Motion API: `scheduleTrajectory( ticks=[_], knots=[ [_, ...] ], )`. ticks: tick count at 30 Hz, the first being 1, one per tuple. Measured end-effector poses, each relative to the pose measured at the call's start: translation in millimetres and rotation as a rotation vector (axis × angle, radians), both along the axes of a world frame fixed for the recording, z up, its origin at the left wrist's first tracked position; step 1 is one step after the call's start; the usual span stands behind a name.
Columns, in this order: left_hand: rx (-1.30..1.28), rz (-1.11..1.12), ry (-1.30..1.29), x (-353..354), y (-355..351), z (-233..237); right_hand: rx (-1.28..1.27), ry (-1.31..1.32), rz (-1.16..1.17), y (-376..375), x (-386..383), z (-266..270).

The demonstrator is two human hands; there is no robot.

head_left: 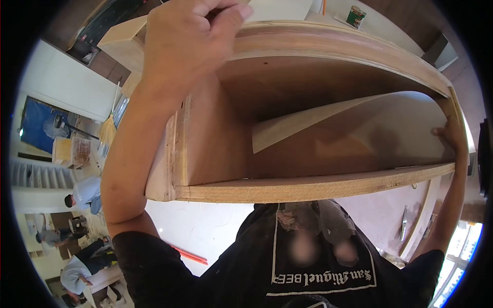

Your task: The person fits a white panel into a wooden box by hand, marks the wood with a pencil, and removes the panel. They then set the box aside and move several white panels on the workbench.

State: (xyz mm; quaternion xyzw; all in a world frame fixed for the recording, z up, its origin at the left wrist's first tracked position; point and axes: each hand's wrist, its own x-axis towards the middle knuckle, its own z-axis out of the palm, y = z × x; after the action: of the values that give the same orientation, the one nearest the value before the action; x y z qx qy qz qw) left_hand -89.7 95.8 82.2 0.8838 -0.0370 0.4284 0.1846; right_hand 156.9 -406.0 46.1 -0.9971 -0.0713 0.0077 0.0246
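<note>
A wooden box frame (pixel 308 192) with pale plywood edges lies open toward me across the middle of the view. Inside it, a thin curved sheet (pixel 334 133) rests with one pointed corner at the left and its rounded end at the right. My left hand (pixel 190 41) is raised over the box's upper left corner, fingers curled and partly blurred. Whatever may be in those fingers is hidden. At the box's right end, my right hand (pixel 452 138) is closed around the side edge. Its thumb points inward by the sheet; the other fingers are hidden.
A green can (pixel 355 17) stands on a surface behind the box. To the left are a fan (pixel 59 123), a broom (pixel 108 131) and several people, one in a grey shirt (pixel 77 272). Orange strips (pixel 190 255) lie below. A metal tool (pixel 404 223) is at the lower right.
</note>
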Motion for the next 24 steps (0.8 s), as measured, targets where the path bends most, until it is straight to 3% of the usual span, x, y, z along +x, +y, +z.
scheduleTrajectory(
  ticks=[1, 4, 7, 8, 11, 15, 18, 20, 24],
  knots=[
    [-0.005, -0.031, 0.008, -1, -6, 2, 0.063, 0.037, 0.026, -4, 4, -3],
    [0.318, -0.196, 0.485, -5, -26, 20, 0.184, 0.080, 0.087, -21, 20, -12],
    [0.469, -0.158, 1.025, -4, -52, 30, 0.166, 0.040, 0.106, -33, 29, -19],
    [0.384, -0.135, 1.153, -2, -60, 30, 0.166, 0.044, 0.101, -34, 30, -20],
    [0.554, -0.147, 1.147, 8, -56, 12, 0.093, 0.042, 0.085, -18, 18, -11],
    [0.600, -0.056, 1.023, 20, -33, -24, 0.059, 0.070, 0.072, -18, 17, -9],
    [0.595, 0.049, 0.965, 18, -25, -25, -0.021, 0.092, 0.074, -16, 22, -10],
    [0.671, 0.114, 0.872, 15, -20, -17, 0.098, 0.107, 0.142, -10, 16, -13],
    [0.676, 0.073, 0.762, 7, -9, -18, 0.087, 0.173, 0.091, 5, 4, -6]
  ],
)
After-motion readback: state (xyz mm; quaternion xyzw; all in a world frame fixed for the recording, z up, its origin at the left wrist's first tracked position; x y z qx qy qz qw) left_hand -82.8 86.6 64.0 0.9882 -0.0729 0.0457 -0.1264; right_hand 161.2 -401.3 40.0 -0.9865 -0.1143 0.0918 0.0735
